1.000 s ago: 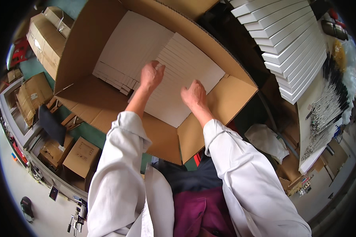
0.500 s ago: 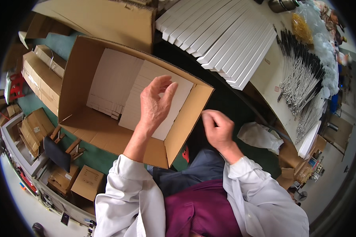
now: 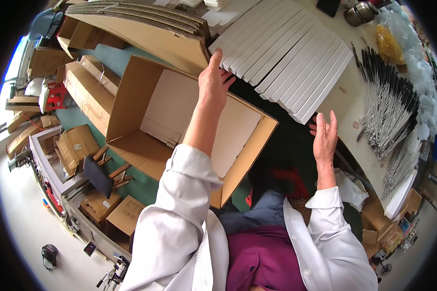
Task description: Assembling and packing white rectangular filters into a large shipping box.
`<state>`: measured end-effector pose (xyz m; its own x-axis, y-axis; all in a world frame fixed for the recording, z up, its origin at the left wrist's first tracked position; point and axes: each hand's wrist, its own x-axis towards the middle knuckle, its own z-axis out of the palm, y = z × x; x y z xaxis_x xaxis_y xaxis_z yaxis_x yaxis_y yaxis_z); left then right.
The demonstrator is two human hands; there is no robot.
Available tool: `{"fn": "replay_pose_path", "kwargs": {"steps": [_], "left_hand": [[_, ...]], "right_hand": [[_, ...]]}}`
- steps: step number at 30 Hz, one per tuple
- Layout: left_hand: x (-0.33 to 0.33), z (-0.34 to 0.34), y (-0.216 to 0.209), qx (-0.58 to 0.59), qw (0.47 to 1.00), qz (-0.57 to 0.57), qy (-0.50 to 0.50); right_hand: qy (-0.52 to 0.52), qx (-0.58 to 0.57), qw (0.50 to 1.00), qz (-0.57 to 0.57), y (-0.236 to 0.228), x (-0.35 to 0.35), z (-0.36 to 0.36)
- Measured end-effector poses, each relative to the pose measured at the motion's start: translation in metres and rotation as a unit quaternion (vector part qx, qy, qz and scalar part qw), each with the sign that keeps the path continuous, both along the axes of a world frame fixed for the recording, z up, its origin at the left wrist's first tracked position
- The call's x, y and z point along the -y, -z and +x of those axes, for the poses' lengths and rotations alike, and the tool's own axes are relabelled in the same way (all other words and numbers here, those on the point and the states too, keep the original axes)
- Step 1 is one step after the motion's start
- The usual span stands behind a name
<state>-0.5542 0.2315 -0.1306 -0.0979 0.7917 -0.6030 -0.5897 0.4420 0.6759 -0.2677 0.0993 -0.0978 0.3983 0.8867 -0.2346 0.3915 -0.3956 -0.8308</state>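
Away from the cardboard carton (image 3: pixel 131 102) both our hands had moved, toward the row of white boxes (image 3: pixel 287 56): our left hand (image 3: pixel 212 87) to its left end, our right hand (image 3: pixel 325 138) just beside its right front corner. We had the fingers of both hands spread wide with nothing held, but could not tell if the left ones touched a box. These boxes lay side by side at the near edge of the worktop (image 3: pixel 344 107).
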Motion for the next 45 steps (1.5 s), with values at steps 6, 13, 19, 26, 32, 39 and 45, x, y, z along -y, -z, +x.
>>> {"fn": "replay_pose_path", "kwargs": {"steps": [6,13,19,26,32,39,45], "left_hand": [[-0.034,0.015,0.007,0.062,0.992,0.023,-0.106],[-0.035,0.033,0.010,0.088,0.984,0.012,-0.156],[-0.001,0.045,0.012,0.104,0.985,0.012,-0.135],[0.053,0.053,-0.002,0.076,0.994,-0.046,-0.070],[0.000,0.001,-0.021,-0.449,0.868,0.068,0.202],[-0.051,0.026,-0.032,-0.348,0.857,0.047,0.378],[-0.039,0.031,-0.021,-0.405,0.825,0.034,0.392]], "right_hand": [[0.018,-0.105,0.994,-0.010,0.004,-0.017,-0.006],[0.009,-0.214,0.975,0.050,0.013,-0.035,-0.012],[0.009,-0.171,0.982,0.076,0.020,-0.034,-0.013],[0.050,-0.197,0.979,0.027,0.024,-0.013,0.027],[0.040,-0.218,0.975,-0.028,0.015,-0.019,0.030],[0.039,-0.209,0.976,-0.046,0.013,-0.027,0.021],[0.031,-0.188,0.978,-0.083,0.015,-0.021,0.026]]}}
